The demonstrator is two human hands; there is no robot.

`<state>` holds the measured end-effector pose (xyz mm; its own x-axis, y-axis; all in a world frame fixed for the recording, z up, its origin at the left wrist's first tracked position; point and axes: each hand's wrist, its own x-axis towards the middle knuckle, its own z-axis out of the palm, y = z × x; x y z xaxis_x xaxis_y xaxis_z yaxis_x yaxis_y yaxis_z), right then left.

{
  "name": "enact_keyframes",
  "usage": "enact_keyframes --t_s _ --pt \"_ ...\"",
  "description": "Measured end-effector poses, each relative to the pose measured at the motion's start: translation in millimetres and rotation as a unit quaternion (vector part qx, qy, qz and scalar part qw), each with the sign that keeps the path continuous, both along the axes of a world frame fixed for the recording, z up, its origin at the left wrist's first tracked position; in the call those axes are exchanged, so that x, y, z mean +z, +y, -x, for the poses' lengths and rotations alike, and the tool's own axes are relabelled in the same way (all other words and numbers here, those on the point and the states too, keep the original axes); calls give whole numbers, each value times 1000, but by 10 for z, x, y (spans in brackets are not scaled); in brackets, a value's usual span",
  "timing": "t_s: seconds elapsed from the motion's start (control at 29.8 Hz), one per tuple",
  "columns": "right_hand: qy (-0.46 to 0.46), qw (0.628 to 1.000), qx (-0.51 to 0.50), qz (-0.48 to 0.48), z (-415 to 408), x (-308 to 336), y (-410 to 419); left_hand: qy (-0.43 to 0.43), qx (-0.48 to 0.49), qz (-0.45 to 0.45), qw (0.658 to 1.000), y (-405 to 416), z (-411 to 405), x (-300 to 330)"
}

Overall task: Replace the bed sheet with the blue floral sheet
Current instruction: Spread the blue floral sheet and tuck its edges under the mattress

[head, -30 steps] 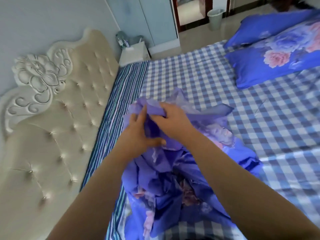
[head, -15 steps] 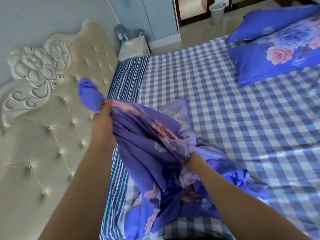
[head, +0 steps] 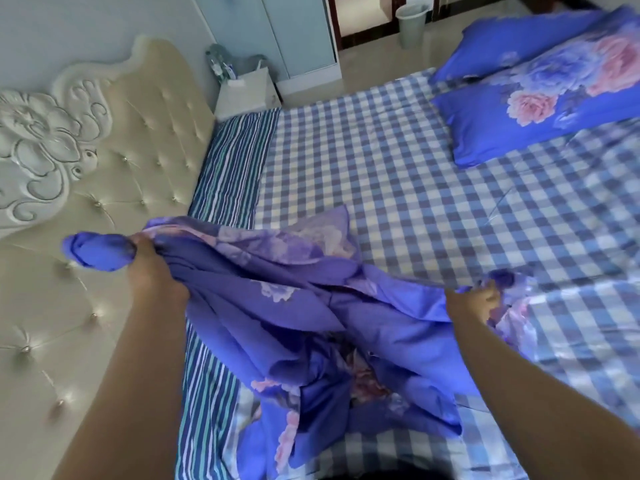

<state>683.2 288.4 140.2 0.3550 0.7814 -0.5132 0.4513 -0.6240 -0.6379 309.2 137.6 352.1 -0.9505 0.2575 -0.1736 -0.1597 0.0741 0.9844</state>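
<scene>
Two bare hands hold a bunched blue floral sheet (head: 311, 306) above a bed, seen from the head camera looking down. The left hand (head: 152, 271) is closed in a fist around one gathered end of the sheet, and a rolled nub of plain blue cloth sticks out past the fist toward the headboard (head: 114, 188). The right hand (head: 474, 303) is closed around another gathered part of the sheet, fingers curled tight, out over the bed. Between the two fists the sheet is pulled into a band that runs left to right across the view, from the headboard side toward the middle of the mattress. The rest of the cloth hangs and piles below that band, onto the near edge of the bed, with pink and pale flowers showing in its folds.

Under it lies a blue and white checked sheet (head: 398, 161) covering most of the mattress. A striped cloth (head: 232, 161) shows along the strip beside the cream tufted headboard. At the far right lie two blue floral pillows (head: 519, 112), touching one another. Past the bed stand a small white bedside table (head: 246, 95) with what may be bottles on it, too blurred to be sure, and a pale waste bin (head: 410, 26) on the floor. No writing or label can be read anywhere
</scene>
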Motion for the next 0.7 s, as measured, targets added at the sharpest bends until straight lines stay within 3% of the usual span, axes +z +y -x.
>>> enact_keyframes --t_s 0.1,0.2,0.34,0.47,0.57,0.64,0.7 --pt "35 960 275 27 436 -262 -298 -23 -82 7 996 136 -165 12" --pt "74 908 413 21 758 -254 -493 -81 -143 -25 986 127 -101 173" --pt "102 850 517 -33 1073 44 -580 -134 -238 -64 960 -53 -147 424" --pt "122 809 539 -199 1618 461 -709 -160 -315 -91 931 -250 -71 418" --pt "163 761 597 -195 1988 799 -821 -186 -340 -60 920 -308 -231 492" --pt "131 670 724 -101 2041 980 -884 -169 -295 -3 941 -330 -272 512" --pt "102 570 813 55 2028 928 -974 -89 -199 109 970 -378 -137 425"
